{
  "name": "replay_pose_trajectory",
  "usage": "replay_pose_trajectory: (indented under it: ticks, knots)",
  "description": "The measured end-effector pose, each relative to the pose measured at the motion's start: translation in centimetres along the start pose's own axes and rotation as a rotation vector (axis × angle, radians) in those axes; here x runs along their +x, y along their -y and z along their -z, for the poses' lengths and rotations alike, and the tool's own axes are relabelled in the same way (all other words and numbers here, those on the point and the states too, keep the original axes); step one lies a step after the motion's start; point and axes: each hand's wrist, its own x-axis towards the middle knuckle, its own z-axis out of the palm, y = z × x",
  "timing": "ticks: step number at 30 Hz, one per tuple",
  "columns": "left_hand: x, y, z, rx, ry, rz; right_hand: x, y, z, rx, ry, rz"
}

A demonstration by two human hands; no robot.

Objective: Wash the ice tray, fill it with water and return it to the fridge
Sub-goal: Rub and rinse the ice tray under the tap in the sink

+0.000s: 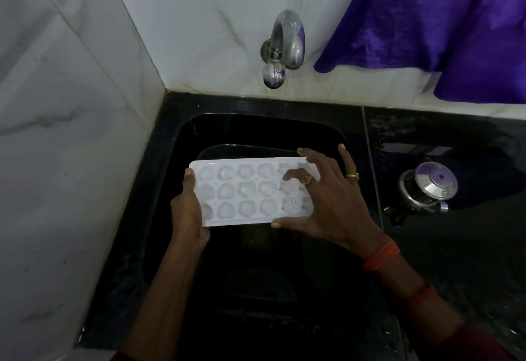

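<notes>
Forearms reach over the black sink [199, 132], holding the white ice tray [244, 189] level above it: left hand [186, 209] gripping its left end, right hand [333, 207] clasping the right end, fingers spread. Washing seems underway; next, the dry-looking tap [287, 38] needs opening.

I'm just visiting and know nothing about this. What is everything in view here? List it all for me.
white plastic ice tray: one, white, held over the sink, cups facing up
black sink: one, black, sunk into the counter below the tap
black stone counter: one, black, around the sink
curved metal tap: one, silver, on the wall above the sink
white tiled wall: white, behind and left of the sink
purple cloth: one, purple, hanging at upper right
steel lidded pot: one, silver, on the counter right of the sink
left hand: one, grips the tray's left end
right hand: one, two gold rings, holds the tray's right end
</notes>
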Motion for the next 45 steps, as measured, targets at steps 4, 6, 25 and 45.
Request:
replay_pose_trajectory:
  ticks: [4, 6, 25, 45]
  knots:
    - [-0.3, 0.1, -0.1, 0.000, 0.001, 0.005, 0.6, 0.3, -0.3, -0.033, 0.012, -0.035]
    - [-0.5, 0.1, -0.2, -0.007, 0.002, 0.009, 0.7, 0.4, -0.6, -0.028, 0.013, -0.047]
    - [-1.1, 0.1, -0.4, -0.016, 0.013, -0.018, 1.7, 0.3, -1.0, -0.095, 0.009, -0.087]
    - [-0.9, 0.3, -0.2, -0.007, 0.026, -0.003, 1.6, 0.4, -1.1, -0.173, 0.080, -0.082]
